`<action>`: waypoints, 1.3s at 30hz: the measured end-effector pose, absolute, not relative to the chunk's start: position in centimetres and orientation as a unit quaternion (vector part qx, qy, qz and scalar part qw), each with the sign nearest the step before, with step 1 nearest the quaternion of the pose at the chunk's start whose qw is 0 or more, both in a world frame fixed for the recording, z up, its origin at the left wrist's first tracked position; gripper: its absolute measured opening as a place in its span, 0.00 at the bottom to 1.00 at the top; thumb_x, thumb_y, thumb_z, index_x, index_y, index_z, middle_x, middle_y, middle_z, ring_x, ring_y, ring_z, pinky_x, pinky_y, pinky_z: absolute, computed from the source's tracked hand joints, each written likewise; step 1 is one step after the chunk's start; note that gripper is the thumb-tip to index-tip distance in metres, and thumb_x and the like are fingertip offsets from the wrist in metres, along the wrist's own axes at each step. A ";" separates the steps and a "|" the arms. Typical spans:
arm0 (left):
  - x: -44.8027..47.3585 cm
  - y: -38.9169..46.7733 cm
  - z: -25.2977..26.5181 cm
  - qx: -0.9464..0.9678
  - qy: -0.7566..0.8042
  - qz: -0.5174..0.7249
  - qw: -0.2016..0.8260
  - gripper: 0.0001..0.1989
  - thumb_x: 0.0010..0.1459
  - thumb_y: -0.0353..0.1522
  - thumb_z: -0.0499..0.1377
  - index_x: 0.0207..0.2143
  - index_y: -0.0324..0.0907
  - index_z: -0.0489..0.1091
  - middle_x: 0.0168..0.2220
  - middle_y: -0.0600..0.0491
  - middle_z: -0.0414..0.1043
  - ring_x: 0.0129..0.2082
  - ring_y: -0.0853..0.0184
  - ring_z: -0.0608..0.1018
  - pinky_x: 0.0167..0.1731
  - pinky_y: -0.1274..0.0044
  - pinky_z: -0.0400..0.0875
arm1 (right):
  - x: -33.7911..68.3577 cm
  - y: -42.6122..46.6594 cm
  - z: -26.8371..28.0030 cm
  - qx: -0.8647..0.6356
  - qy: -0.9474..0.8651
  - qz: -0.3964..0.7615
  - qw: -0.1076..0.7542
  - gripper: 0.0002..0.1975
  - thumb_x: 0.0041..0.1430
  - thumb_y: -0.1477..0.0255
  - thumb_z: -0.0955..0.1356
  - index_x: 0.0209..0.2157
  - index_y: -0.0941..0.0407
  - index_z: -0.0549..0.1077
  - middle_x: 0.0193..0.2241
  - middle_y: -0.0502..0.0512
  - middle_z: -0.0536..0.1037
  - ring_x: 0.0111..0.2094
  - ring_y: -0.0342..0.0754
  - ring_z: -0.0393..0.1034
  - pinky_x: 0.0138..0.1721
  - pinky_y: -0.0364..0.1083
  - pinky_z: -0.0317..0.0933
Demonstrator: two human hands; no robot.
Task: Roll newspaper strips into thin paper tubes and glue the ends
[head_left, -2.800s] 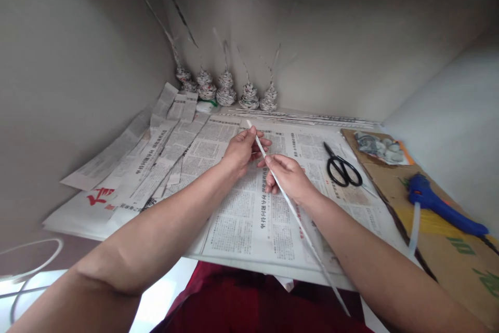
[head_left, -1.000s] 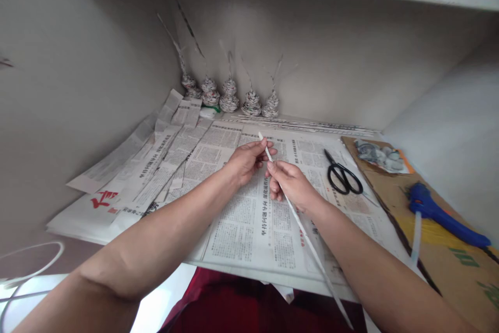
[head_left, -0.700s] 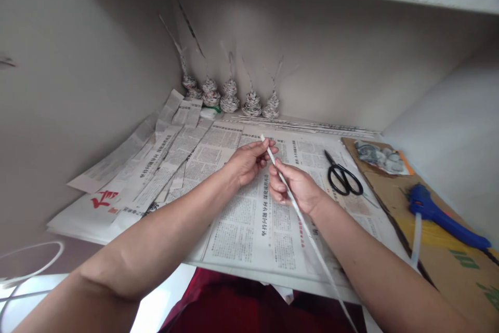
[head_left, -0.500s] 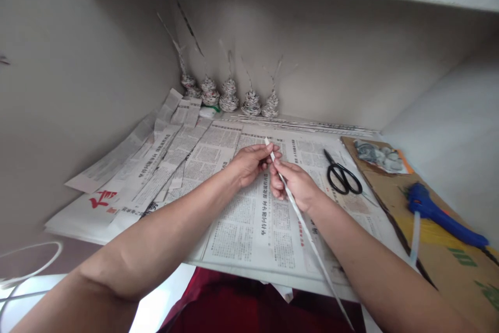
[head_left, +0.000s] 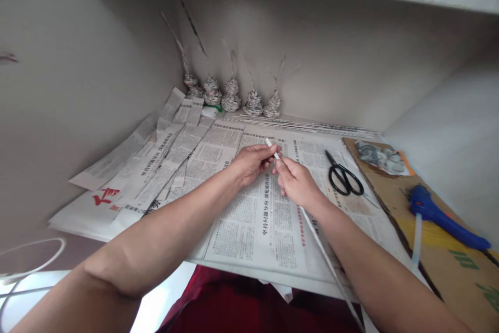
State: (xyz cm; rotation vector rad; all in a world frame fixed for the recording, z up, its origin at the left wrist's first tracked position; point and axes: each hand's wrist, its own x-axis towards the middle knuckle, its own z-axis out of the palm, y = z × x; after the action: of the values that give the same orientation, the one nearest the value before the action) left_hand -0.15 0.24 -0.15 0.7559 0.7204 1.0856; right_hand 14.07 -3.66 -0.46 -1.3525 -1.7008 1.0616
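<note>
White rolled-paper stick point(head_left: 322, 249) — likely light, easily creased, best held gently near its tip — slants over newspaper point(head_left: 237, 226), its far end pinched by left hand point(head_left: 253, 164) and right hand point(head_left: 297, 180).

room between the hands point(head_left: 293, 180) and scissors point(head_left: 336, 165); woven paper figures point(head_left: 231, 98) block back left.

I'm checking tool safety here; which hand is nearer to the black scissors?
Right. The right hand is left of the black scissors, apart from them; the left hand is farther left, beyond it.
</note>
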 end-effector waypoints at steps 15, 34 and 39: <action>-0.2 0.2 0.3 0.298 0.316 0.490 0.756 0.05 0.48 0.25 0.65 0.30 0.31 0.75 0.27 0.48 0.74 0.20 0.79 0.70 0.23 0.86 0.67 | 13.8 -3.7 0.9 -0.355 -0.461 0.745 0.325 0.17 0.57 0.56 0.63 0.26 0.53 0.57 0.12 0.40 0.53 0.12 0.40 0.53 0.13 0.39 0.47; -0.5 0.5 0.1 0.293 0.307 0.487 0.763 0.04 0.47 0.24 0.65 0.29 0.30 0.74 0.23 0.51 0.72 0.20 0.79 0.71 0.23 0.87 0.69 | 13.7 -3.8 0.5 -0.420 -0.535 0.638 0.360 0.17 0.58 0.54 0.62 0.29 0.54 0.61 0.13 0.41 0.57 0.13 0.40 0.58 0.13 0.39 0.50; -0.5 0.4 0.4 0.290 0.315 0.486 0.762 0.03 0.49 0.23 0.64 0.28 0.30 0.73 0.23 0.51 0.72 0.19 0.79 0.71 0.23 0.87 0.70 | 13.7 -3.7 0.6 -0.355 -0.458 0.736 0.350 0.15 0.59 0.58 0.62 0.28 0.54 0.60 0.13 0.41 0.56 0.13 0.40 0.57 0.13 0.39 0.47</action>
State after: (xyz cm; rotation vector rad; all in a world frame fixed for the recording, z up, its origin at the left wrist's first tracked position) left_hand -0.46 0.41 0.36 0.6316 0.6849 1.0575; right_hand 13.74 -3.71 0.65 -0.9184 -1.1865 1.9069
